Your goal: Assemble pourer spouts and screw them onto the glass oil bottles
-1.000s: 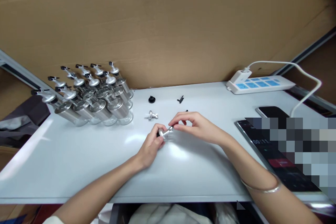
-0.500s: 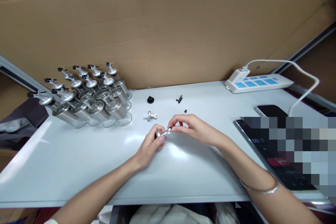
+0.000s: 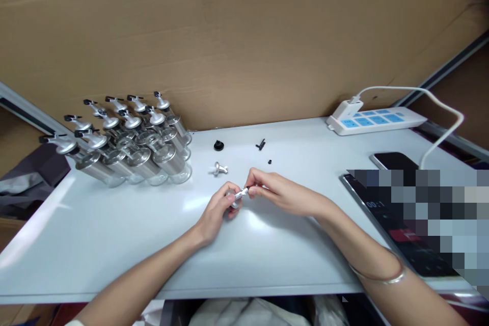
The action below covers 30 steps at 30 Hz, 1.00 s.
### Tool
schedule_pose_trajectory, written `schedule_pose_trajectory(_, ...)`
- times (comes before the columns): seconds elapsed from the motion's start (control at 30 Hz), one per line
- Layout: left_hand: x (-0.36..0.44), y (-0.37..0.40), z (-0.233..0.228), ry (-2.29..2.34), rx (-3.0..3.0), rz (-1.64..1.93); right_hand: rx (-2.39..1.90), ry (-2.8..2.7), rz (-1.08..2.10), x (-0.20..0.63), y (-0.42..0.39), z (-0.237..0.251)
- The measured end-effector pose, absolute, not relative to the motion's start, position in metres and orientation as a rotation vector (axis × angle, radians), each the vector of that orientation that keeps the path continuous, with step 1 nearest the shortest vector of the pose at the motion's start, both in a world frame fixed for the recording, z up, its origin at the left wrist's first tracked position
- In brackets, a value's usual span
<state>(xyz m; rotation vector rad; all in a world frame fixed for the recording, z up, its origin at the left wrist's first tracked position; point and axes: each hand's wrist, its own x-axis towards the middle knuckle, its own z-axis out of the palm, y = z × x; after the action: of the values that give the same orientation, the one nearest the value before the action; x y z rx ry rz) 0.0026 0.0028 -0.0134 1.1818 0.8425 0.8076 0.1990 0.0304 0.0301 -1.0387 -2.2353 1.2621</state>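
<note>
Over the middle of the white table (image 3: 114, 234), my left hand (image 3: 217, 211) grips a small silver pourer spout (image 3: 240, 194) by its round base. My right hand (image 3: 280, 191) pinches the spout's narrow tip, fingers closed around it; whether a small black piece is between them is hidden. A second silver spout (image 3: 219, 168) lies loose just beyond my left hand. Further back rest a round black cap (image 3: 219, 145), a black lever piece (image 3: 261, 144) and a tiny black bit (image 3: 269, 162).
Several glass bottles with silver pourer tops (image 3: 126, 142) lie clustered at the back left. A white power strip (image 3: 376, 120) with a cable sits at the back right, a phone (image 3: 393, 161) and a dark tablet (image 3: 378, 214) on the right. A cardboard wall (image 3: 244, 35) stands behind.
My right hand's fingers have closed in tighter on the spout's tip, and both hands have drawn slightly together. The small black bit beyond my right hand has come into view.
</note>
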Motion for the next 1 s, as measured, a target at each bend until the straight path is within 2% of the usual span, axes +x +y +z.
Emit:
schedule_pose_trajectory(0.33,0.000,0.006,-0.017,0.826,1.182,0.800,-0.948,-2.285,1.277,0.194,0.029,0.028)
schedule_pose_trajectory(0.57,0.001,0.002,-0.014,0.843,1.235,0.811,-1.081,-2.147,1.305,0.195,0.034,0.026)
schedule_pose_trajectory(0.7,0.001,0.003,-0.016,0.858,1.217,0.846,-1.097,-1.996,1.095,0.209,0.044,0.023)
schedule_pose_trajectory(0.9,0.001,0.003,-0.017,0.886,1.218,0.837,-1.362,-1.990,0.544,0.237,0.058,0.023)
schedule_pose_trajectory(1.0,0.002,0.003,-0.015,0.897,1.223,0.831,-1.500,-1.994,0.462,0.245,0.062,0.020)
